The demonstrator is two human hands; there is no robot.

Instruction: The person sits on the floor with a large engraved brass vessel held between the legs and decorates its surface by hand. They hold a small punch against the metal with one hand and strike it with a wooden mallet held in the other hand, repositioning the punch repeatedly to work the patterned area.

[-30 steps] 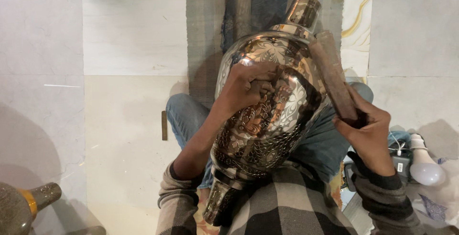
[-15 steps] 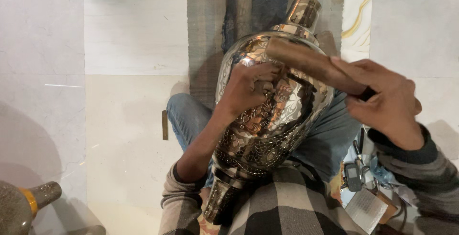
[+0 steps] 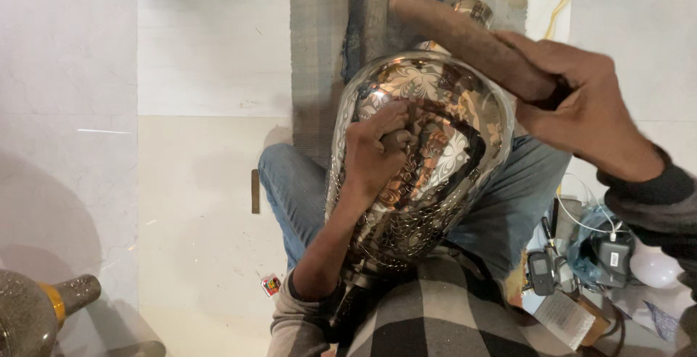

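My right hand (image 3: 581, 110) has swung the wooden mallet (image 3: 465, 38) up to the frame's top, clamped on its handle, while my left hand (image 3: 377, 150) pinches a small tool against the engraved metal vase (image 3: 450, 161), so another strike looks ready.

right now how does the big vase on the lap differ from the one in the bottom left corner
The big vase is shiny silver with engraved flowers; the corner vase looks dull and speckled with a yellow band at its neck. The big vase rests on the person's lap, left hand pressed on it; the corner vase lies untouched on the floor, partly cut off by the picture's edge. Both are metal with a narrow neck.
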